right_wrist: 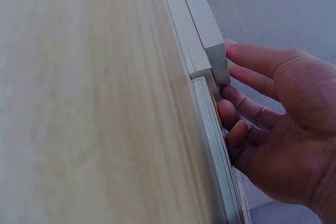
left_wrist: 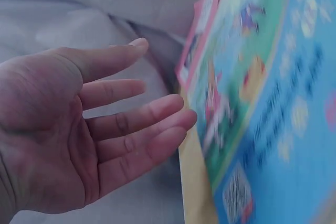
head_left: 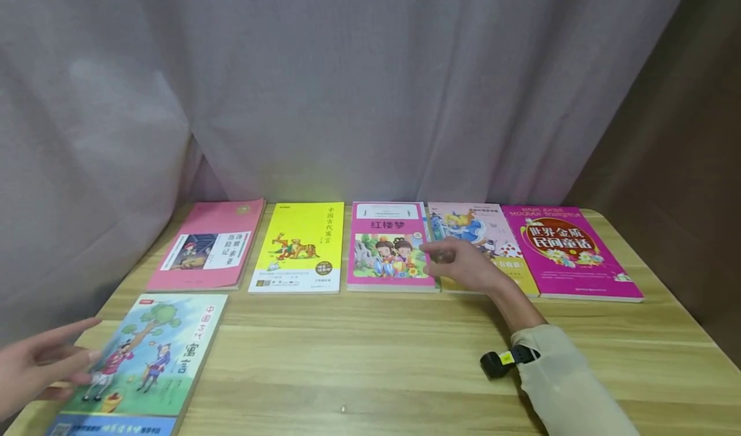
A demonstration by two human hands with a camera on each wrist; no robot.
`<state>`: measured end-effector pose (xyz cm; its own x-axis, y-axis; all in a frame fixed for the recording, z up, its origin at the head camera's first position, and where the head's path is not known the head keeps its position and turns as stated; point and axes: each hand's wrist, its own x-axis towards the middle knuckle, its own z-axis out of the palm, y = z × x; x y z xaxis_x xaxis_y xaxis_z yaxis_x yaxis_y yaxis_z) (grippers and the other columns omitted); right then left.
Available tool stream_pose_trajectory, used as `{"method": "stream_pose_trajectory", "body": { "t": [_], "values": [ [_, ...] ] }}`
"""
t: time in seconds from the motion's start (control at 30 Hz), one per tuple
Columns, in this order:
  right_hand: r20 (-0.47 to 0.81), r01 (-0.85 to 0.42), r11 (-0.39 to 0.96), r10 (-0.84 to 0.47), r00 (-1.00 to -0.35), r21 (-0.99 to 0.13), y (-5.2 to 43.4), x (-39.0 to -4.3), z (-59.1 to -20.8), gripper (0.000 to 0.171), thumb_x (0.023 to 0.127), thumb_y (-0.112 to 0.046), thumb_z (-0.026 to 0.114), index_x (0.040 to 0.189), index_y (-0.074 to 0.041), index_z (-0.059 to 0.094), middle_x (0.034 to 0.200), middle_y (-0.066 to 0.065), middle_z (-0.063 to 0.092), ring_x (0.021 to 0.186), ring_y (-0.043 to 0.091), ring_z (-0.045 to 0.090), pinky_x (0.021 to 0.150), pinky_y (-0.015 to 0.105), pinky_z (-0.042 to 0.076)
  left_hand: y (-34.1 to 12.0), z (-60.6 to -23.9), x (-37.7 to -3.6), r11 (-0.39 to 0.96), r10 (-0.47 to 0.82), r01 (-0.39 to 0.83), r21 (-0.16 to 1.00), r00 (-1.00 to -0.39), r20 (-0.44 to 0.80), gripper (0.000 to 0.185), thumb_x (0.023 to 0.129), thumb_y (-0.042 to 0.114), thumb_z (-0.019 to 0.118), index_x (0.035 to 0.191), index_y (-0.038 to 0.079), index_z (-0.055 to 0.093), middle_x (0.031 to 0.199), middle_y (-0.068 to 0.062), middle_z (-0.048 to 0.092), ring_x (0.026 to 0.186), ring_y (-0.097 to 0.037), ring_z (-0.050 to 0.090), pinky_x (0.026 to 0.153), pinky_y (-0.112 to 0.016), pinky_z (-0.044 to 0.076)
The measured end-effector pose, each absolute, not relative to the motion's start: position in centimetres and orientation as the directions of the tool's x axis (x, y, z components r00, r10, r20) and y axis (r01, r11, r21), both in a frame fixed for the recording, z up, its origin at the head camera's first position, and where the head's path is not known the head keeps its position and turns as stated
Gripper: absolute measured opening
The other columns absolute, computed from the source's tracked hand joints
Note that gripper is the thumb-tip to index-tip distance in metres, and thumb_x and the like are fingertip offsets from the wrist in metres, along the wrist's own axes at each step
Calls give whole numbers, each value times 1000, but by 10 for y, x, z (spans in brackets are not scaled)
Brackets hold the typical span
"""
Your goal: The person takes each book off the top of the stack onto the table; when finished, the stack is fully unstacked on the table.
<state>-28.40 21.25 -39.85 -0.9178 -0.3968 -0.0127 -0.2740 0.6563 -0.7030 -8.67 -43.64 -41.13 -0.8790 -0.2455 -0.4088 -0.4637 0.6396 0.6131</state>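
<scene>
My right hand [head_left: 463,265] is at the right edge of a pink paperback book [head_left: 389,259] with two cartoon children on its cover. In the right wrist view, thumb and fingertips [right_wrist: 229,48] touch the side of the upper book [right_wrist: 202,11], which lies on another book. The remaining fingers are bent beside a thinner book [right_wrist: 210,129]. At the front left, my left hand [head_left: 43,365] hovers by the left edge of a blue-green book [head_left: 150,365] with a tree and two figures. In the left wrist view its fingers are spread and relaxed, holding nothing.
Along the back of the wooden table [head_left: 347,359] lie a pink-red book [head_left: 214,275], a yellow book [head_left: 307,220], a pale pink book [head_left: 492,217] partly under my right hand, and a magenta book [head_left: 579,278]. A grey curtain [head_left: 347,89] hangs behind.
</scene>
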Motion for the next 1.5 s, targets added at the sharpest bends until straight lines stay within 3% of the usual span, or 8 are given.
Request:
{"method": "stream_pose_trajectory", "body": {
  "t": [0.23, 0.33, 0.5, 0.67, 0.83, 1.07, 1.27, 1.5],
  "values": [
    [-15, -272, 653, -399, -917, -706, 214, -284, -398, 52, 98, -29, 77, 145, -12, 65, 141, 18, 64, 120, 35, 64, 95, 48, 57, -383, -367, -110, 734, -36, -194, 651, -968, -248, 82, 108, 39, 61, 167, 0, 21, 120, -21, 74, 88, -17, 75, 74, -35, 65],
    [-19, -269, 649, -401, -916, -711, 214, -283, -398, 52, 98, -29, 77, 146, -12, 65, 141, 17, 64, 119, 34, 64, 94, 45, 57, -365, -357, -119, 696, 50, -85, 713, -985, -166, 74, 108, 34, 62, 167, 6, 27, 118, -15, 76, 90, -16, 76, 73, -34, 65],
    [-33, -257, 650, -398, -917, -715, 213, -282, -398, 53, 98, -29, 76, 147, -13, 63, 143, 17, 62, 121, 35, 63, 94, 44, 57, -335, -345, -138, 628, 161, 60, 776, -985, -54, 62, 108, 29, 63, 163, 11, 40, 119, -16, 77, 94, -16, 77, 75, -38, 66],
    [-27, -262, 644, -403, -915, -719, 214, -282, -397, 53, 98, -27, 76, 147, -11, 63, 143, 18, 62, 121, 35, 63, 95, 46, 57, -305, -332, -162, 615, 175, 79, 785, -984, -38, 60, 105, 29, 67, 157, 7, 47, 114, -16, 76, 91, -20, 77, 77, -35, 66],
    [-17, -278, 636, -416, -909, -720, 214, -282, -398, 52, 99, -27, 76, 146, -10, 64, 141, 17, 64, 118, 33, 64, 92, 41, 56, -275, -329, -188, 551, 219, 87, 830, -975, -43, 67, 104, 27, 70, 159, 2, 42, 116, -20, 73, 90, -26, 77, 78, -36, 66],
    [-19, -272, 637, -411, -911, -722, 216, -283, -399, 53, 99, -28, 76, 147, -11, 63, 141, 17, 64, 119, 33, 64, 95, 45, 57, -229, -342, -227, 459, 354, 84, 884, -930, -96, 69, 101, 29, 73, 162, 14, 44, 133, -30, 67, 98, -38, 76, 80, -43, 67],
    [-9, -283, 632, -417, -909, -722, 216, -284, -399, 51, 98, -28, 76, 146, -11, 65, 143, 16, 63, 119, 32, 64, 97, 47, 56, -191, -365, -255, 487, 392, 70, 871, -908, -146, 67, 103, 27, 70, 163, 14, 42, 138, -29, 65, 94, -32, 76, 81, -45, 66],
    [-4, -285, 629, -417, -909, -723, 215, -284, -400, 52, 98, -26, 77, 146, -10, 64, 143, 17, 63, 123, 35, 63, 103, 53, 55, -160, -383, -275, 533, 368, 35, 846, -909, -194, 66, 104, 29, 69, 163, 17, 42, 129, -22, 71, 91, -24, 75, 79, -38, 65]
  ]
}}
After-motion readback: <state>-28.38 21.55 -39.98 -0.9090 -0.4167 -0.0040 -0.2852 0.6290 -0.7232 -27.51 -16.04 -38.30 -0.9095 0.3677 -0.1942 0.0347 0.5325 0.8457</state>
